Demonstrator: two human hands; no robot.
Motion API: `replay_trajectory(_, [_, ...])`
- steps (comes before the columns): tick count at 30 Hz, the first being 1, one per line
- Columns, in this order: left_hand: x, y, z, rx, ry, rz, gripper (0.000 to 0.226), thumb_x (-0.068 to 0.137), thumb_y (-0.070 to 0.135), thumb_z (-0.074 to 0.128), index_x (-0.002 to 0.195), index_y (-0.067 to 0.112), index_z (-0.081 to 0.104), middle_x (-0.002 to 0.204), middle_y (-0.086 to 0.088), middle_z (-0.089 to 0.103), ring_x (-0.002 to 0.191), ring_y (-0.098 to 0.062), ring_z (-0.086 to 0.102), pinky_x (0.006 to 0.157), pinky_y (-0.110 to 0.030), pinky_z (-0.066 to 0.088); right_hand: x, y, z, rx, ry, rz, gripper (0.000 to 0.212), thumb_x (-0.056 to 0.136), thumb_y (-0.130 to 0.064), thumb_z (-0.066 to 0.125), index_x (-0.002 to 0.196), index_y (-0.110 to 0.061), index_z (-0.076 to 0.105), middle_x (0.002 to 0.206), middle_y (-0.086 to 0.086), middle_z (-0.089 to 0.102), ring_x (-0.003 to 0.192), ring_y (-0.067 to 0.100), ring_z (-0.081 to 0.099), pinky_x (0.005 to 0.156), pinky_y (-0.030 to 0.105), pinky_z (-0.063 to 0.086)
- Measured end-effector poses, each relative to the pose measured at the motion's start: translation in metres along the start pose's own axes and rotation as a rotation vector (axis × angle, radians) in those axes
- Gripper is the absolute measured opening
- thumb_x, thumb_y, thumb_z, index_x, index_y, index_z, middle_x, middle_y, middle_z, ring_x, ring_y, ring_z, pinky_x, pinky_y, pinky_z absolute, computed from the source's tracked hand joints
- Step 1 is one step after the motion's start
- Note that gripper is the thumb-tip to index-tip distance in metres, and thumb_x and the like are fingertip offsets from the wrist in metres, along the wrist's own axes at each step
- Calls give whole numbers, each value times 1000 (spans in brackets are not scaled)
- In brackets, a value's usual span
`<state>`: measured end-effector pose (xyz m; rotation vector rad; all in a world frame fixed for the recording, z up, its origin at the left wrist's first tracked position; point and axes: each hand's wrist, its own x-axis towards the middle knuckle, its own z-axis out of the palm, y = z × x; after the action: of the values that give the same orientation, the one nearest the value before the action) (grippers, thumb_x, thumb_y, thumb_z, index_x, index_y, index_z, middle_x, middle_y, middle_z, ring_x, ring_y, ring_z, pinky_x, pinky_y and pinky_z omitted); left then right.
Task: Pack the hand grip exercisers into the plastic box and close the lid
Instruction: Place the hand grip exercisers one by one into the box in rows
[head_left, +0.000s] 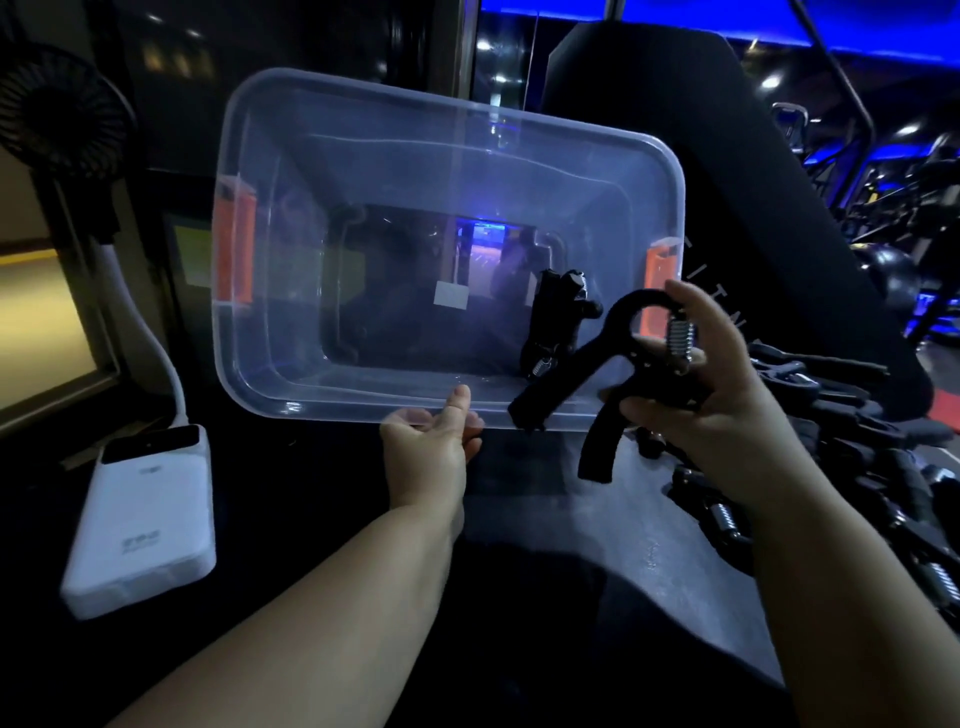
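Observation:
A clear plastic box (270, 374) with orange side latches stands open on the dark table, no lid on it. One black hand grip exerciser (558, 317) lies inside at the right end. My right hand (727, 415) grips another black exerciser (602, 374) with a steel spring, holding it over the box's near right corner. My left hand (431, 441) holds the box's near rim, thumb on top and fingers beneath. A pile of several black exercisers (857, 467) lies on the table to the right of the box.
A white power bank (145, 519) lies at the near left, with a white cable rising to a black fan (57, 104). A black padded seat back (727, 156) stands behind the box. Dim gym equipment fills the far right.

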<state>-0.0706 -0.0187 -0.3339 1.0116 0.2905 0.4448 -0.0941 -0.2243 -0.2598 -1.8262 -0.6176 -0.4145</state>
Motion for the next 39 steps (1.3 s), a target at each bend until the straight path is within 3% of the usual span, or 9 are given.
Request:
replay_trajectory(4, [2, -1, 0, -45, -16, -18, 31, 85, 23, 69, 87, 17, 39, 58, -2, 67, 62, -13, 66, 65, -30, 57, 21, -2, 8, -51, 192, -30, 94, 76, 8, 72, 132, -58, 36, 113, 0, 66, 92, 32, 69, 82, 55, 55])
replay_trajectory(7, [2, -2, 0, -36, -15, -27, 33, 84, 24, 70, 87, 17, 38, 66, -9, 70, 67, -19, 67, 68, -34, 57, 45, 5, 16, -264, 251, -31, 92, 73, -4, 76, 128, -64, 33, 95, -16, 65, 77, -5, 64, 73, 21, 55])
replay_trajectory(10, [4, -3, 0, -8, 25, -30, 36, 81, 28, 73, 88, 14, 41, 85, -18, 66, 70, -25, 66, 66, -34, 57, 67, 9, 33, -435, 223, 27, 88, 71, -7, 74, 131, -57, 33, 86, -26, 57, 66, -10, 58, 53, 0, 37])
replay_trajectory(14, [3, -4, 0, 31, 33, -29, 38, 79, 32, 75, 89, 15, 43, 83, -13, 67, 71, -23, 68, 69, -36, 58, 87, 21, 49, -575, 145, 85, 87, 73, -11, 70, 134, -55, 27, 92, -10, 61, 76, 17, 59, 63, 19, 41])
replay_trajectory(17, [2, -3, 0, 2, 25, -23, 36, 80, 28, 74, 88, 15, 42, 72, -7, 68, 69, -21, 69, 69, -35, 58, 100, 30, 55, -645, 116, 109, 85, 73, -12, 68, 133, -55, 24, 93, -4, 59, 70, 22, 55, 52, 17, 39])
replay_trajectory(20, [1, -2, 1, -6, 19, -11, 34, 81, 25, 74, 88, 13, 42, 61, -1, 68, 60, -14, 68, 63, -31, 56, 112, 37, 62, -691, 72, 141, 83, 73, -11, 63, 134, -52, 23, 99, 3, 64, 74, 28, 58, 62, 28, 49])
replay_trajectory(25, [2, -3, 1, -9, 16, -11, 33, 82, 23, 73, 90, 12, 43, 55, 1, 68, 54, -9, 67, 56, -25, 52, 133, 48, 72, -822, -12, 175, 87, 72, -15, 65, 140, -47, 21, 109, 8, 60, 78, 29, 53, 64, 31, 47])
replay_trajectory(31, [1, -3, 1, -38, -13, -8, 31, 83, 21, 71, 91, 12, 42, 57, -3, 68, 56, -13, 68, 58, -24, 54, 154, 53, 77, -1148, -65, 80, 89, 62, -46, 83, 134, -34, 32, 111, 12, 59, 115, 34, 43, 86, 37, 40])
replay_trajectory(39, [-1, -2, 1, -45, -27, -12, 30, 85, 20, 69, 91, 13, 40, 59, -5, 68, 57, -11, 67, 56, -19, 52, 166, 71, 78, -1440, -57, -7, 96, 62, -60, 75, 138, -25, 29, 120, 11, 54, 117, 33, 33, 92, 43, 28])
